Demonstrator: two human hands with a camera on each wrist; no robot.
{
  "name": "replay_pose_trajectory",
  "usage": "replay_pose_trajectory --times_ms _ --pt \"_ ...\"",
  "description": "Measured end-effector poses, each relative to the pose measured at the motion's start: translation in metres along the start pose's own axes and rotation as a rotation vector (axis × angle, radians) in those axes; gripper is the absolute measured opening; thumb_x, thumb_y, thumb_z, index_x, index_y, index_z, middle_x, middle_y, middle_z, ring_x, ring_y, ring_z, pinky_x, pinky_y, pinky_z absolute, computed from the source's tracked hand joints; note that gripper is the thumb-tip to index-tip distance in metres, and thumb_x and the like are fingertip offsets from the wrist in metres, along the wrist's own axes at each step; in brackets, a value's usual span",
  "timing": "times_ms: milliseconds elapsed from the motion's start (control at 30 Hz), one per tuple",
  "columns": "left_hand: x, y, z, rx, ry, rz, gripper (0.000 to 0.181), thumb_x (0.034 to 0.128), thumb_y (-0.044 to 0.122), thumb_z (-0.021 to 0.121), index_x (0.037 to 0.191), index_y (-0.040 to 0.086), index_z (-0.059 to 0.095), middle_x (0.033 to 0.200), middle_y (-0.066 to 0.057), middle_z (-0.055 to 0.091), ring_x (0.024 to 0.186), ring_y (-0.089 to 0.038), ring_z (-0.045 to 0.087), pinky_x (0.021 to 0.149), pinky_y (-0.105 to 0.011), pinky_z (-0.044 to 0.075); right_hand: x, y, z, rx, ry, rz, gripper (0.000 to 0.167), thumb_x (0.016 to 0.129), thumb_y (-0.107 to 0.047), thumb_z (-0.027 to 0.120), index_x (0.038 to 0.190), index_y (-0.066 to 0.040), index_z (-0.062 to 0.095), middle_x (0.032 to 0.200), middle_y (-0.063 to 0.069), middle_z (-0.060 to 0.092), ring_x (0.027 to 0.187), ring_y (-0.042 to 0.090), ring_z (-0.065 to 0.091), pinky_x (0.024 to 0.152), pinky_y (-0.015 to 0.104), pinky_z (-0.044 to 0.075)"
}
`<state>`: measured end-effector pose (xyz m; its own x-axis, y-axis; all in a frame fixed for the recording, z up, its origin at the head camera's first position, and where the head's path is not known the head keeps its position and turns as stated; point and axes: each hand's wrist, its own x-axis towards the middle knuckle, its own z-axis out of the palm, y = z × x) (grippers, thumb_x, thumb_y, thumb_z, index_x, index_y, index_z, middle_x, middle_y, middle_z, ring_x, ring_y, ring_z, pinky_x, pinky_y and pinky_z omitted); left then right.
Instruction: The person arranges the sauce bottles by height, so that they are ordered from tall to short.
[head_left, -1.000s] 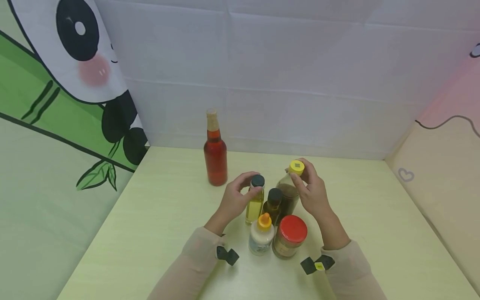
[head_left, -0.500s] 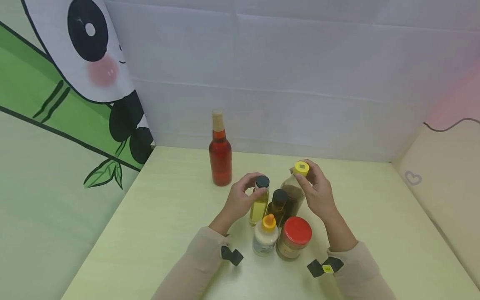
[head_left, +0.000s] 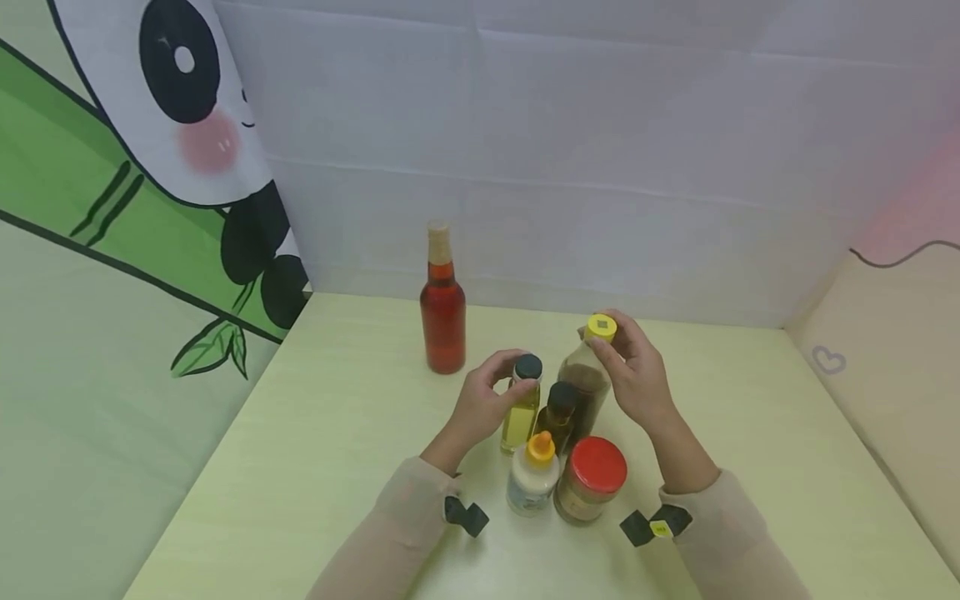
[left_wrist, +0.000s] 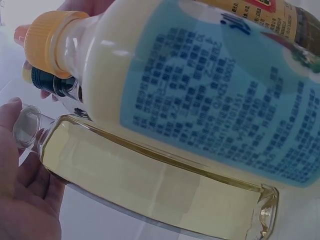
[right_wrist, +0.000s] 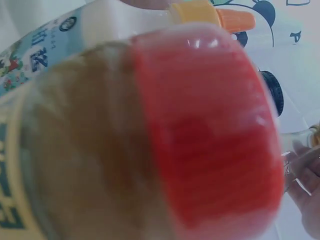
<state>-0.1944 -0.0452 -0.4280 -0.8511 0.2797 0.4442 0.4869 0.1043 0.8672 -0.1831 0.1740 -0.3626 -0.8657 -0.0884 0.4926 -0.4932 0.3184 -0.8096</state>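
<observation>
My left hand (head_left: 486, 400) grips the neck of a slim square bottle of yellow oil (head_left: 519, 427), just under its dark cap. The left wrist view shows this oil bottle (left_wrist: 145, 175) close up, fingers at its neck. My right hand (head_left: 637, 371) pinches the neck of a taller, yellow-capped bottle (head_left: 587, 375) with dark contents. Whether its base touches the table is hidden. Between them stands a small dark bottle with a black cap (head_left: 562, 398). In front are a white squeeze bottle with an orange nozzle (head_left: 533, 482) and a red-lidded jar (head_left: 596, 467), which fills the right wrist view.
A tall bottle of red liquid (head_left: 444, 325) stands apart at the back left, near the white backdrop (head_left: 600, 167). Printed cloth panels border the pale table (head_left: 337, 433) at left and right. The grouped bottles stand close together.
The head view has shifted slightly, so everything sits further right in it. My right hand and the yellow-capped bottle have moved slightly up in the view. My left hand keeps its grip.
</observation>
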Motion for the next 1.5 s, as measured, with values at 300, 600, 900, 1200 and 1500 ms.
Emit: replay_pose_trajectory --times_ms 300,600,900,1200,1500 --pt "-0.001 0.000 -0.001 0.009 -0.004 -0.036 0.041 0.0920 0.022 0.069 0.127 0.003 0.058 0.121 -0.009 0.064 0.113 -0.026 0.059 0.099 -0.046 0.044 0.014 -0.001 0.004 0.104 -0.042 0.007 0.032 0.098 0.002 0.055 0.128 0.008 0.047 0.114 0.024 0.061 0.105 0.007 0.058 0.091 0.020 0.046" --pt "-0.001 0.000 -0.002 -0.001 -0.002 -0.025 0.041 0.0922 0.023 0.069 0.126 0.003 0.059 0.120 -0.009 0.064 0.112 -0.025 0.059 0.099 -0.044 0.045 0.033 -0.002 0.008 0.082 -0.084 0.011 0.032 0.099 -0.003 0.054 0.129 0.007 0.047 0.114 0.022 0.062 0.107 0.016 0.061 0.090 0.021 0.047" --pt "0.000 -0.002 0.000 -0.003 0.002 -0.014 0.042 0.0924 0.025 0.069 0.126 0.002 0.059 0.118 -0.010 0.065 0.112 -0.026 0.060 0.098 -0.046 0.045 0.050 -0.005 0.007 -0.012 -0.155 0.097 0.040 0.101 -0.015 0.055 0.134 0.004 0.042 0.124 0.021 0.059 0.117 0.031 0.056 0.096 0.036 0.047" --pt "0.001 -0.004 0.001 0.001 0.000 0.012 0.052 0.0923 0.041 0.066 0.124 0.000 0.059 0.116 -0.011 0.066 0.110 -0.027 0.061 0.096 -0.046 0.046 0.065 -0.004 0.011 -0.016 -0.169 0.107 0.042 0.101 -0.017 0.055 0.134 0.004 0.041 0.127 0.024 0.057 0.119 0.034 0.055 0.099 0.045 0.043" --pt "0.002 -0.004 0.004 0.016 -0.016 -0.003 0.047 0.0934 0.033 0.067 0.127 0.002 0.057 0.121 -0.012 0.064 0.113 -0.028 0.059 0.098 -0.047 0.045 0.078 -0.005 0.015 -0.014 -0.185 0.130 0.041 0.101 -0.017 0.056 0.133 0.004 0.041 0.127 0.023 0.058 0.116 0.033 0.057 0.101 0.044 0.043"
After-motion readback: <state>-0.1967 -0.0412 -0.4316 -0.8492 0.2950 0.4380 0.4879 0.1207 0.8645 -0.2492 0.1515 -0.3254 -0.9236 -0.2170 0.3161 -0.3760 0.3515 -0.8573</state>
